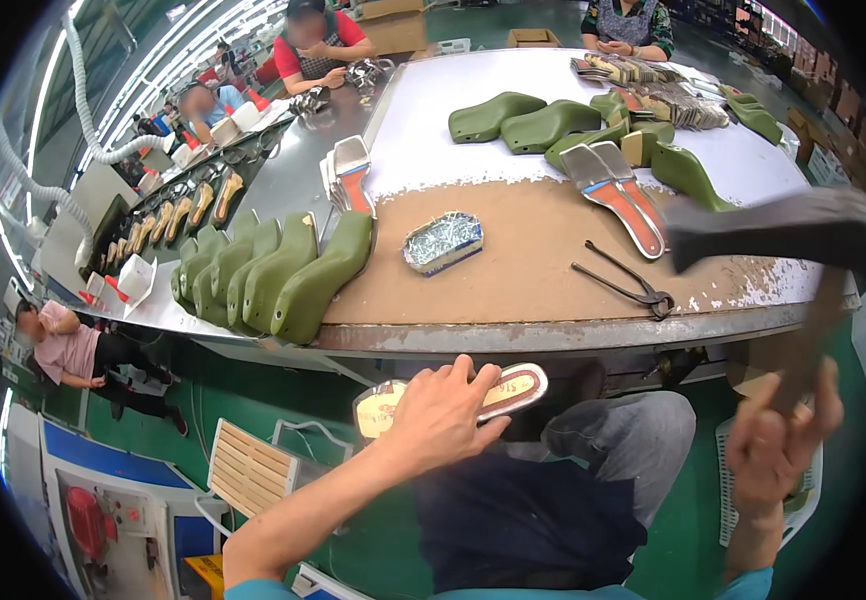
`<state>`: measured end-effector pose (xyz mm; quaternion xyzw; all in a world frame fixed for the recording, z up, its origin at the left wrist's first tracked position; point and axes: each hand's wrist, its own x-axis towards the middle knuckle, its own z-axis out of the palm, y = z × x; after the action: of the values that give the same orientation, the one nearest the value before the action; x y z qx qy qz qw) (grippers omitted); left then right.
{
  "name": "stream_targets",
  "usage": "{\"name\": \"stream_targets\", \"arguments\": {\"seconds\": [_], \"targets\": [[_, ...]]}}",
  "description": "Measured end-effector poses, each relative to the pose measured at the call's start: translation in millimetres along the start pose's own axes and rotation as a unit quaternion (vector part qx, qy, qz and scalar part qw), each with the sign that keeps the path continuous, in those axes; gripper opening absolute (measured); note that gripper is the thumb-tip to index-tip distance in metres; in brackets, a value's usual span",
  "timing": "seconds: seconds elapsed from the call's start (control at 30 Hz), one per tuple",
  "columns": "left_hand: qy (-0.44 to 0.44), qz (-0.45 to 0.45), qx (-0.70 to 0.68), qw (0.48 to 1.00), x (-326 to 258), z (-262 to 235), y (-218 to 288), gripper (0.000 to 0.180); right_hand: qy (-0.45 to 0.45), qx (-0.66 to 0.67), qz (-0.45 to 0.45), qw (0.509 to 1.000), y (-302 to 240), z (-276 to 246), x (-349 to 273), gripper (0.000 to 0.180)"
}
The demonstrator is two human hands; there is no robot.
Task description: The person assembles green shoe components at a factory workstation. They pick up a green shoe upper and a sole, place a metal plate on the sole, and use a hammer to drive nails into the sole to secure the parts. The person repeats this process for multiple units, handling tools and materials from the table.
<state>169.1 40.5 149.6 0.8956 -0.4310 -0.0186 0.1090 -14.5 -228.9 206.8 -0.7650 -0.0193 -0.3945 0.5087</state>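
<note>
1. A flat, shoe-shaped insole (453, 397) is held below the bench edge, over the lap; its face is pale with a red band and a shiny metallic rim.
2. It is pressed under the left hand (443, 415), whose fingers are spread across its middle, leaving both rounded ends showing.
3. A hammer (803, 250) with a dark, motion-blurred head and wooden handle is gripped in the closed right hand (778, 445), raised to the right, well apart from the insole.
4. On the brown, worn bench top (533, 270) lie dark metal pincers (623, 280) and a tray of nails (443, 242).
5. Smooth green shoe lasts (273, 275) are lined up at the left.
</note>
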Motion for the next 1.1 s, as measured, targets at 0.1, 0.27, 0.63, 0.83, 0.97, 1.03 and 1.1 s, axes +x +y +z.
{"name": "stream_targets", "arguments": {"seconds": [0.1, 0.27, 0.63, 0.83, 0.97, 1.03, 1.1], "targets": [[0.003, 0.010, -0.002, 1.000, 4, 0, 1, 0.054, -0.145, -0.100, 0.002, 0.984, 20, 8, -26, 0.036], [0.003, 0.007, -0.008, 1.000, -1, 7, -3, 0.054, -0.228, -0.144, 0.025, 0.963, 46, 35, -19, 0.045], [-0.010, 0.003, -0.017, 1.000, 1, 5, -3, 0.054, -0.269, -0.133, 0.041, 0.953, 52, 37, -40, 0.045], [-0.020, -0.010, -0.021, 1.000, 5, -2, 0, 0.054, -0.187, -0.133, 0.048, 0.972, 49, 35, -42, 0.051], [-0.003, -0.003, -0.033, 0.999, 1, 3, -5, 0.051, -0.273, 0.010, 0.343, 0.899, 37, 30, -31, 0.054], [0.009, 0.005, -0.021, 1.000, 3, -1, -2, 0.048, -0.246, 0.023, 0.331, 0.911, 42, 28, -29, 0.057], [-0.008, -0.009, -0.034, 0.999, 4, 0, 0, 0.052, -0.225, -0.050, 0.137, 0.963, 54, 34, -31, 0.059]]}}
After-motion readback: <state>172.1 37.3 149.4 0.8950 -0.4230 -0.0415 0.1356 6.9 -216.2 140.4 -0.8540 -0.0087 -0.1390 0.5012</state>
